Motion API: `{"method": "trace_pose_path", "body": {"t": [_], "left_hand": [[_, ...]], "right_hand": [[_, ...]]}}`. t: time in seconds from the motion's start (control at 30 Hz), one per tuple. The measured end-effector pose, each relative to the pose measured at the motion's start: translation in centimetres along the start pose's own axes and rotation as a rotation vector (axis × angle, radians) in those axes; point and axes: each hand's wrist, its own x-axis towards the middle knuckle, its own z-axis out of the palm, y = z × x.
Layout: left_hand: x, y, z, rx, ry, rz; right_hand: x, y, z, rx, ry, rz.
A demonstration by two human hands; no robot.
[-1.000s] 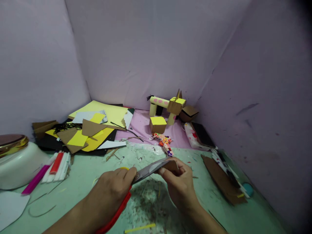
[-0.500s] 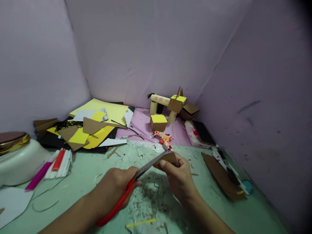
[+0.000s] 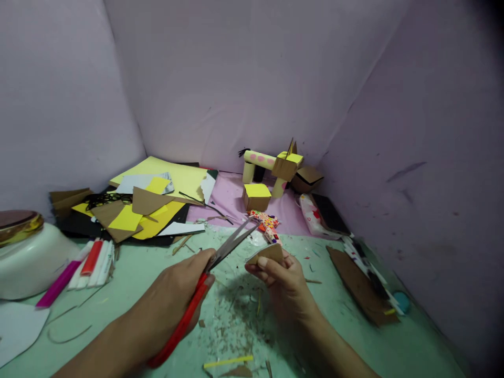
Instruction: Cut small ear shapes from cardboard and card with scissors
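Note:
My left hand (image 3: 173, 304) is closed round the red handles of a pair of scissors (image 3: 220, 254). Their steel blades point up and to the right, slightly apart, clear of the cardboard. My right hand (image 3: 285, 283) pinches a small rounded piece of brown cardboard (image 3: 268, 253) just right of the blade tips. Both hands hover over the green table (image 3: 129, 294), above a patch of cardboard trimmings (image 3: 240, 320).
Paper and cardboard sheets (image 3: 145, 205) are piled at the back left, with markers (image 3: 88, 262) and a white bowl (image 3: 27, 265) beside them. A yellow cardboard model (image 3: 271, 168) and a box (image 3: 255, 196) stand at the back. Cardboard strips (image 3: 358, 286) lie right, near the purple wall.
The scissor blades were on the cardboard piece; they have come off it and swung up to the left. The right hand has drawn the piece slightly down and right.

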Motion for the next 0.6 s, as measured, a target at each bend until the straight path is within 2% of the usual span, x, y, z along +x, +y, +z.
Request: {"method": "trace_pose_path", "body": {"t": [0.13,0.3,0.37,0.5,0.6], "left_hand": [[-0.3,0.0,0.2,-0.008,0.008,0.034],[-0.6,0.5,0.4,0.017,-0.065,0.054],[-0.8,0.8,0.5,0.042,-0.095,0.044],[-1.0,1.0,0.8,0.094,-0.128,0.032],[-1.0,1.0,1.0,0.141,-0.106,0.027]], "right_hand": [[-0.2,0.1,0.1,0.011,0.007,-0.002],[-0.4,0.4,0.0,0.021,-0.021,-0.019],[-0.5,0.5,-0.3,-0.06,-0.046,-0.082],[-0.7,0.4,-0.6,-0.391,-0.059,-0.228],[-0.9,0.2,-0.4,-0.493,-0.066,-0.262]]}}
